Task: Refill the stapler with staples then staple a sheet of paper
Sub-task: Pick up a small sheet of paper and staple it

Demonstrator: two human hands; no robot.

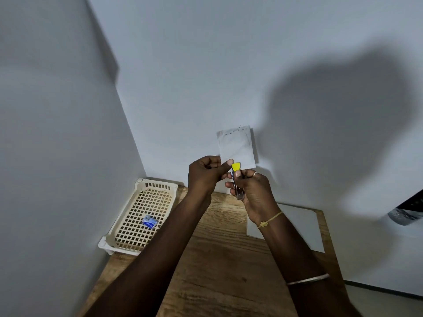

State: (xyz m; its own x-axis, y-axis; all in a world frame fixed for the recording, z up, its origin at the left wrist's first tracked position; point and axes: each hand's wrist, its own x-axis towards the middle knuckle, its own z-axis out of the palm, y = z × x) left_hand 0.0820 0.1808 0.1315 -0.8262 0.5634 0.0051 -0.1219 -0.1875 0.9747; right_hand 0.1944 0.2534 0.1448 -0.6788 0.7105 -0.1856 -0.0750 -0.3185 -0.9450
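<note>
My left hand (204, 173) pinches the lower left corner of a small white sheet of paper (237, 146), held upright in front of the wall. Several staples show along the sheet's top edge. My right hand (253, 191) grips a small stapler (237, 179) with a yellow tip and a metal body. The stapler's tip touches the paper's bottom edge beside my left thumb. Both hands are raised above the far end of the wooden table (219, 259). A blue staple box (150, 221) lies in the cream plastic basket (119, 227) on the left.
Another white sheet (297, 227) lies flat on the table's right side. Walls close in at the left and back. A dark shiny object (407, 212) shows at the right edge. The table's right edge drops off to the floor.
</note>
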